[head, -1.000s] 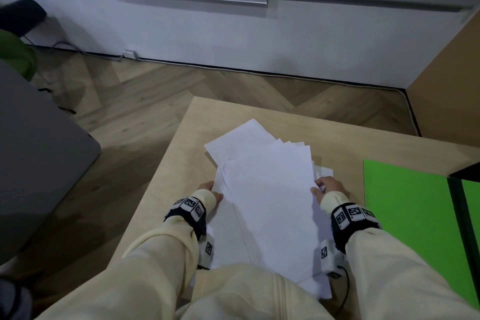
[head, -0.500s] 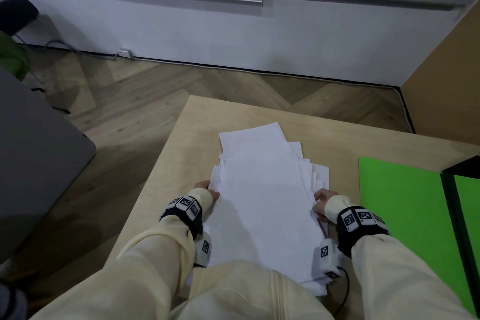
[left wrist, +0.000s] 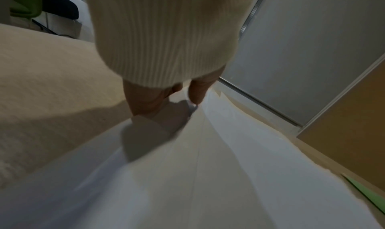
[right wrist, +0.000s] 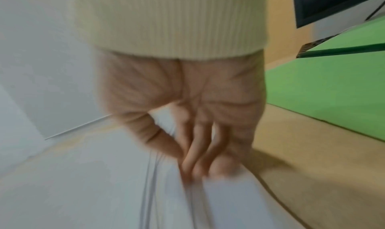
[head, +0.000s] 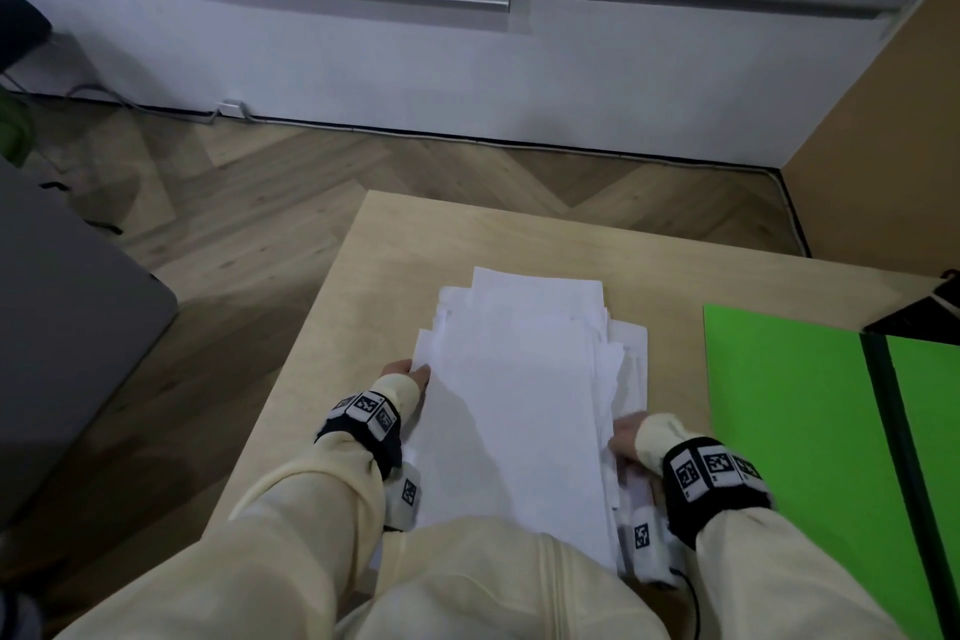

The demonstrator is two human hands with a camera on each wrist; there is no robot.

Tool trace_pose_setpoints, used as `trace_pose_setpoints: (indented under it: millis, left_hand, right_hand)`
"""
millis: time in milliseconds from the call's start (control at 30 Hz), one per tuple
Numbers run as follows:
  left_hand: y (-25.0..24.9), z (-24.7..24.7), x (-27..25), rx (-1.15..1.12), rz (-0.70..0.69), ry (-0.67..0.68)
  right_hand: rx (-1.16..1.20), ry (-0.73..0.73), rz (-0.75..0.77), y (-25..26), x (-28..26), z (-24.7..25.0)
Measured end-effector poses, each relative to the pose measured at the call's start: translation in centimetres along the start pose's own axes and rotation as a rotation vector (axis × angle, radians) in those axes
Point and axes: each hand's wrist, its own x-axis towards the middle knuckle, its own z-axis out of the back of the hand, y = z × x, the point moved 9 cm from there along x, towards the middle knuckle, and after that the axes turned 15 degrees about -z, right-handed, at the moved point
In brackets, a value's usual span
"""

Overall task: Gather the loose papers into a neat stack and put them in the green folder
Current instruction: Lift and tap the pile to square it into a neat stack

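A pile of white papers (head: 519, 405) lies roughly squared on the wooden table (head: 395, 244), several sheets still sticking out at the far end and on the right. My left hand (head: 410, 372) holds the pile's left edge; in the left wrist view the thumb lies on top of the papers (left wrist: 208, 166) and the fingers (left wrist: 143, 100) go under a sheet. My right hand (head: 621, 442) is at the right edge near my body; blurred in the right wrist view, its thumb and fingers (right wrist: 191, 163) close on the sheet edges (right wrist: 229, 199). The green folder (head: 789, 431) lies open to the right.
A dark screen (head: 914, 317) stands at the folder's far corner. The table's left edge drops to the wood floor, where a grey surface (head: 67, 338) sits. A wooden panel (head: 883, 146) rises at the right, a white wall behind.
The fanned sheets have been turned and pushed into a straighter pile. My right hand has slid back along the right edge toward my body; the left hand has stayed at the left edge.
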Motion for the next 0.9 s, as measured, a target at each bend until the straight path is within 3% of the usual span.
trace_pose_setpoints:
  millis: [67, 133, 300, 400, 500, 600, 733, 900]
  left_hand:
    - [0.2, -0.4, -0.1, -0.040, 0.004, -0.008]
    - [-0.1, -1.2, -0.1, -0.027, -0.023, 0.045]
    - [-0.8, -2.2, -0.9, 0.172, -0.049, 0.159]
    - [-0.7, -2.3, -1.1, 0.179, -0.052, 0.165]
    - [-0.7, -1.5, -1.2, 0.121, -0.052, 0.107]
    - [-1.0, -1.1, -0.9, 0.122, -0.101, 0.072]
    - [-1.9, -2.0, -1.4, 0.122, -0.186, 0.108]
    - [-1.7, -3.0, -2.0, 0.186, -0.136, 0.210]
  right_hand:
    - [0.234, -0.313, -0.020, -0.6, -0.2, 4.1]
    - [0.316, -0.439, -0.077, -1.2, -1.2, 5.0]
    - [0.363, -0.198, -0.127, -0.7, -1.7, 1.8]
    - [0.255, -0.033, -0.128, -1.0, -1.5, -0.1]
    - [0.174, -0.093, -0.129, -2.7, -1.0, 0.6]
    - [0.307, -0.107, -0.018, -3.4, -0.2, 1.6]
    - [0.374, -0.095, -0.060, -3.2, -0.5, 0.4]
    - [0.148, -0.114, -0.059, -1.5, -1.0, -1.4]
